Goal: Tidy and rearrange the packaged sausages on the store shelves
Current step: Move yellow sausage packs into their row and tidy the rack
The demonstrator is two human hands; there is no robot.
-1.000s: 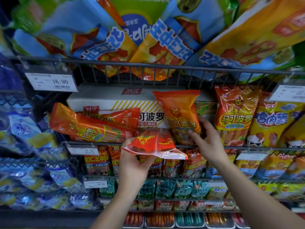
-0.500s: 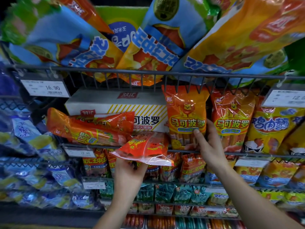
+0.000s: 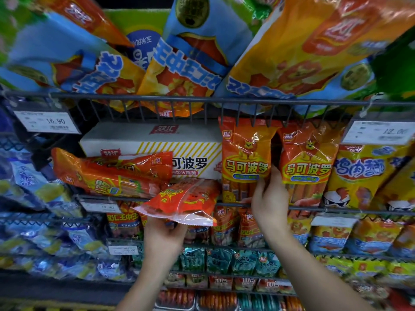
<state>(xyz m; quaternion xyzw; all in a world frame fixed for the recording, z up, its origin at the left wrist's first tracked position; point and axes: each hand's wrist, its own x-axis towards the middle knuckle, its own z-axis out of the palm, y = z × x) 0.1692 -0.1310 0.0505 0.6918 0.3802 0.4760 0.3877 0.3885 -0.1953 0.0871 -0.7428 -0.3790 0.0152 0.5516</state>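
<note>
My left hand (image 3: 165, 235) grips a red-orange sausage pack (image 3: 182, 199) from below and holds it flat in front of the middle wire shelf. My right hand (image 3: 269, 198) holds the lower right side of an upright orange sausage pack (image 3: 246, 158), which stands on the shelf beside a matching upright pack (image 3: 307, 162). To the left, two orange packs (image 3: 107, 176) lie sideways before a white carton (image 3: 152, 142).
A wire rail (image 3: 202, 101) overhead carries large blue and yellow bags (image 3: 175, 63) that hang over it. Yellow packs (image 3: 363, 176) stand at the right, blue packs (image 3: 24, 180) at the left. Price tags (image 3: 46, 121) clip to the rails. Lower shelves hold several small packs.
My right hand has stood the orange pack upright on the shelf next to the matching one. The left hand has kept its pack at about the same place.
</note>
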